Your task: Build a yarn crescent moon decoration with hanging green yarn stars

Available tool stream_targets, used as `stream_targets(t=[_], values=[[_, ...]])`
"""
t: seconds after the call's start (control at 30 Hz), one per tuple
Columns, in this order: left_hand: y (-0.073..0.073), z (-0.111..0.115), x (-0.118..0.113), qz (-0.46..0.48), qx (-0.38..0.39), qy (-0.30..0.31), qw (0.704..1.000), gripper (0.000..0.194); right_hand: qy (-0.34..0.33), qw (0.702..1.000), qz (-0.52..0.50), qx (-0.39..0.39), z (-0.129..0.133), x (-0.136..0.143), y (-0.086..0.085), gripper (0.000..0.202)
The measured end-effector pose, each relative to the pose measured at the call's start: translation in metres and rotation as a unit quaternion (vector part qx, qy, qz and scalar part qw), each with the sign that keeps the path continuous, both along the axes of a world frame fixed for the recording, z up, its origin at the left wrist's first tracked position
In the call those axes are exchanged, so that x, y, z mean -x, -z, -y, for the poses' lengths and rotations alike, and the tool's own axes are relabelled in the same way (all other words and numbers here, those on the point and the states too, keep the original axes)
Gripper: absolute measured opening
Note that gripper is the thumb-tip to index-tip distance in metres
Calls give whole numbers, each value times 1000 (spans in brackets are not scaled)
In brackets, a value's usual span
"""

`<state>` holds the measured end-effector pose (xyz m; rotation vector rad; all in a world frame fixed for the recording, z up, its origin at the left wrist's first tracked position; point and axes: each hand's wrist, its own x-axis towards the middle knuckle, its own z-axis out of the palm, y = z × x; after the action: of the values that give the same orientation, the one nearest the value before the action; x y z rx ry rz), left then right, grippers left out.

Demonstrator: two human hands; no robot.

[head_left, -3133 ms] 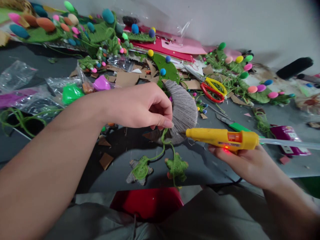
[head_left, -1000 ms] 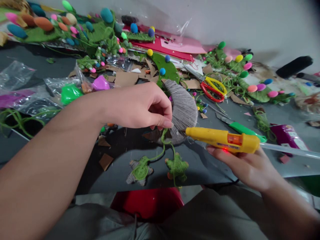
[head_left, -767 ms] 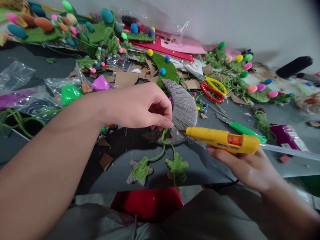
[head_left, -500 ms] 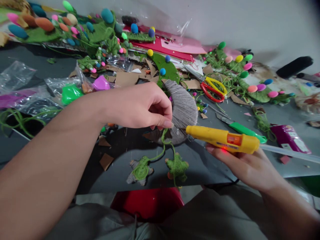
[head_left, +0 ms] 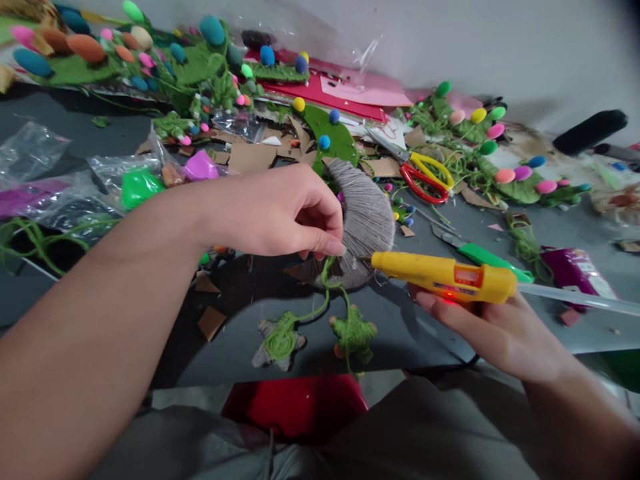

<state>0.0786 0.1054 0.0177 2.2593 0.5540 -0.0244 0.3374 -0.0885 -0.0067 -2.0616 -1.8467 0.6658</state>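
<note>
My right hand (head_left: 480, 333) is wrapped round a yellow hot glue gun (head_left: 425, 270), with a red light glowing on its side and a clear glue stick (head_left: 575, 297) out of its back. The gun's nozzle touches or nearly touches a crescent wound in grey yarn (head_left: 367, 213). Over the crescent's inner edge, my left hand (head_left: 305, 220) pinches the top of a green yarn cord (head_left: 327, 273); the exact grip is partly hidden. Two small yarn-wrapped stars, one green and grey (head_left: 280, 340) and one green (head_left: 353, 331), lie at the cord's lower ends on the dark table.
Red-and-yellow-handled scissors (head_left: 425, 177) and a green utility knife (head_left: 493, 262) lie beyond the glue gun. A green crescent with coloured balls (head_left: 335, 137) sits behind the grey one. Plastic bags (head_left: 65, 200) and cardboard scraps (head_left: 253, 159) litter the left and back. The table's front edge (head_left: 240, 382) is near my lap.
Almost nothing differs. The view has shifted very slightly; both hands, the glue gun and the grey crescent keep the same places relative to each other.
</note>
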Motion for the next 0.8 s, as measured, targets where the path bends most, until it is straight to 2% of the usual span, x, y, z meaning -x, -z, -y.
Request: stream_targets(t=[0.43, 0.8], values=[[0, 0, 0, 2, 1, -1, 1000, 20, -9, 999, -16, -50, -1, 2, 11, 24], [0, 0, 1, 19, 4, 9, 1000, 21, -6, 997, -28, -73, -3, 9, 9, 21]])
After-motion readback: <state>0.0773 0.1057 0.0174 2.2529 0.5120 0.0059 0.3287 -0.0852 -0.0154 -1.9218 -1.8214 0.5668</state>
